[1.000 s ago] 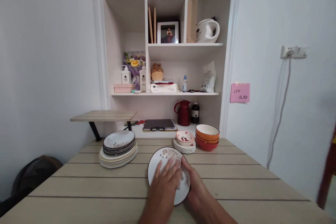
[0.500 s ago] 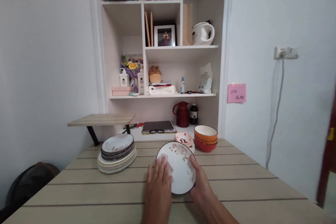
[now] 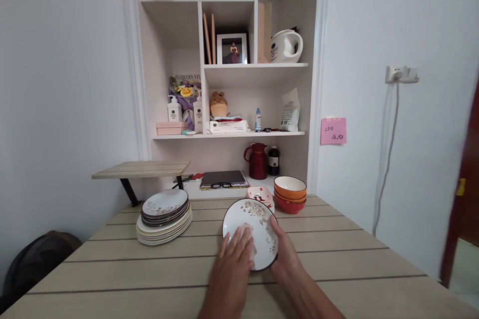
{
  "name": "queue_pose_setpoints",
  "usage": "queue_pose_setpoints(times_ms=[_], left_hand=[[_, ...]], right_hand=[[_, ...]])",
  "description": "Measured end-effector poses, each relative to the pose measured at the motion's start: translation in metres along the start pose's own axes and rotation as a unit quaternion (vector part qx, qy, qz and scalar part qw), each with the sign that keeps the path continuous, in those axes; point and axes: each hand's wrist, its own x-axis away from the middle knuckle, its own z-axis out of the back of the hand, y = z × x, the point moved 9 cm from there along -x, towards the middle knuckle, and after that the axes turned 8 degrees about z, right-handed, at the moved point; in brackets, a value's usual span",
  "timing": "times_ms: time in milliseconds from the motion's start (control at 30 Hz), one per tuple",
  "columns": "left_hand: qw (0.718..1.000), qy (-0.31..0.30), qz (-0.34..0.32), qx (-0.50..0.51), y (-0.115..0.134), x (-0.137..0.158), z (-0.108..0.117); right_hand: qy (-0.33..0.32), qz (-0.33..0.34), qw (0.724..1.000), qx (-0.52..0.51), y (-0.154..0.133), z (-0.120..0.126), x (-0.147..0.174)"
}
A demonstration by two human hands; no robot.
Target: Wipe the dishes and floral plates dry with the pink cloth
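A white plate [image 3: 235, 215] with a dark rim and brown flower print is held tilted above the table. My right hand [image 3: 286, 255] grips its right edge, thumb over the rim and the fingers behind, mostly out of sight. Under the fingers of my left hand [image 3: 232, 266] a pale pink-white tissue [image 3: 247, 230] is pressed flat against the plate's face. A plate stack [image 3: 164, 214] stands to the left, dark-rimmed plates on top of yellowish-white ones. Behind the held plate are small pink-rimmed dishes [image 3: 260, 193], partly hidden by it.
Orange and red bowls [image 3: 290, 194] are stacked at the table's back right. A small raised wooden shelf [image 3: 142, 169] stands at the back left. Along the back are a dark laptop [image 3: 223, 178] with glasses, a red jug [image 3: 258, 161] and a dark bottle [image 3: 274, 161].
My left hand has slid the tissue rightward from the plate's left side to its middle. My right hand keeps hold of the rim. The view has shifted slightly.
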Motion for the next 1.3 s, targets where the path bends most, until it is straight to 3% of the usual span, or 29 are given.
queue_pose_setpoints(times_ms=[233, 500, 667, 767, 900, 1067, 1300], left_hand=[[0.997, -0.057, -0.005, 0.051, 0.002, -0.002, 0.008], [0.998, -0.017, 0.040, 0.038, -0.015, 0.001, 0.020], [0.989, 0.045, 0.124, 0.062, -0.049, 0.005, 0.032], [0.986, 0.058, 0.138, 0.069, -0.057, 0.007, 0.035], [0.991, 0.064, 0.113, 0.035, -0.049, 0.003, 0.039], [0.995, 0.087, 0.047, 0.001, -0.027, 0.000, 0.047], [0.996, 0.057, 0.018, 0.063, -0.006, -0.001, 0.046]], right_hand=[[-0.028, -0.026, 0.998, 0.041, 0.007, -0.006, 0.008], [-0.008, -0.074, 0.996, 0.048, 0.026, -0.002, 0.009], [-0.013, -0.025, 1.000, 0.000, 0.007, 0.001, -0.002], [-0.002, 0.003, 1.000, -0.002, -0.008, 0.006, -0.006], [-0.006, 0.006, 1.000, -0.007, -0.012, 0.003, -0.005], [-0.017, -0.036, 0.999, 0.015, 0.007, -0.003, 0.002], [-0.036, -0.104, 0.992, 0.059, 0.028, -0.006, 0.011]])
